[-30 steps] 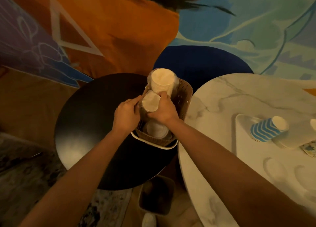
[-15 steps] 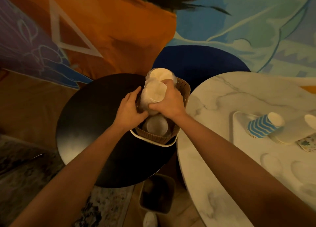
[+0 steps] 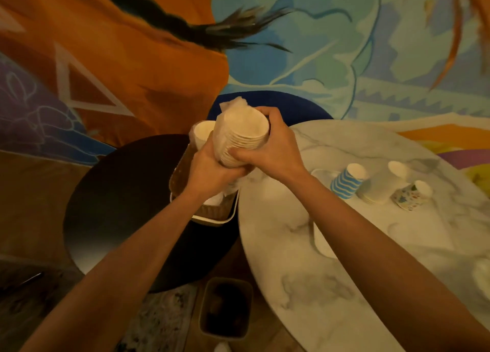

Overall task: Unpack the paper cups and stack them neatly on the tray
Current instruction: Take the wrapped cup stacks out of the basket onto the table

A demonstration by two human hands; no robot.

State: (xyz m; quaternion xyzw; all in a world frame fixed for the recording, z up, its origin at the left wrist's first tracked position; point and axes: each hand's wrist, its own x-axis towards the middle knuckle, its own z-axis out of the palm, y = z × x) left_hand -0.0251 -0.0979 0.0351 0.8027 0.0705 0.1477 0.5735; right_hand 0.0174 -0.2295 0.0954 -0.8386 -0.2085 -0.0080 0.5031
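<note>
A person's left hand (image 3: pixel 212 172) grips the base and right hand (image 3: pixel 275 150) wraps the side of a plastic-wrapped stack of paper cups (image 3: pixel 242 134) above the basket (image 3: pixel 183 171). Steadying the stack while peeling the wrap should keep it neat for the tray (image 3: pixel 319 172) nearby.

The stack of paper cups (image 3: pixel 242 137) is matt cream paper with finely ridged rims. It is sheathed in thin clear plastic film (image 3: pixel 233 107), which crinkles and bunches where the left hand (image 3: pixel 209 168) and right hand (image 3: pixel 275 150) grip it. The basket (image 3: pixel 183 166) is brown, rough woven work. The black bench (image 3: pixel 119 198) is smooth with a dull sheen. The marble bench (image 3: pixel 331 285) looks polished, white with grey veins. On the smooth white tray (image 3: pixel 344 219), the striped cup (image 3: pixel 344 184) has ribbed blue-and-white paper sides, and the floral cup (image 3: pixel 409 196) is smooth printed paper.
</note>
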